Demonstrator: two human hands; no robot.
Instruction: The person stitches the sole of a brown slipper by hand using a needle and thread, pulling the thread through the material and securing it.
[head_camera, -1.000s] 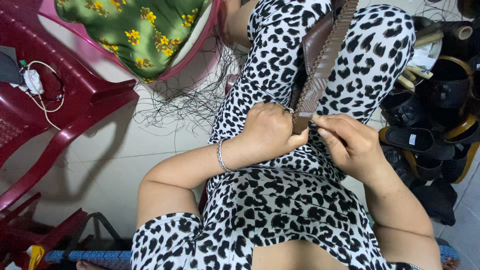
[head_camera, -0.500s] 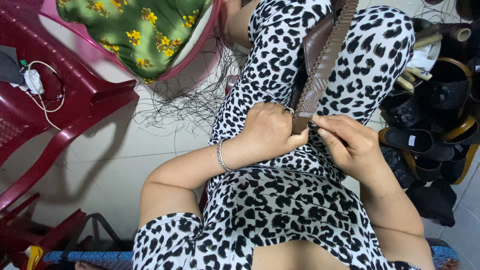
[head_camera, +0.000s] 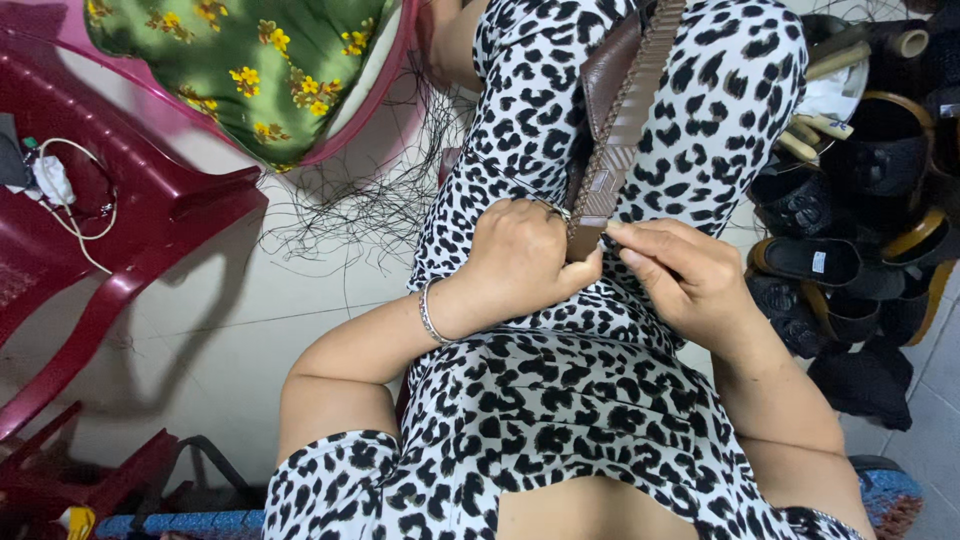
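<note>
Seen from above, left to right: a dark red plastic chair at the left edge, with a white charger and cable lying on its seat. Just beside it, a green cushion with yellow flowers resting in a pink chair. Below that, on the pale tiled floor, a loose tangle of thin black threads.

At centre, a lap in a black-and-white leopard-print dress. Left hand, with a silver bracelet at the wrist, curled tight around the lower end of a brown woven strap, thumb pressed against the strap's edge. Strap running up and slightly right across the raised knee, over a brown leather piece. Right hand touching the left, fingers narrowed to a pinch right at the strap's bottom tip; whether anything thin sits between them cannot be told.

At the right edge, a heap of dark sandals and shoes piled on the floor, well apart from the hands.
</note>
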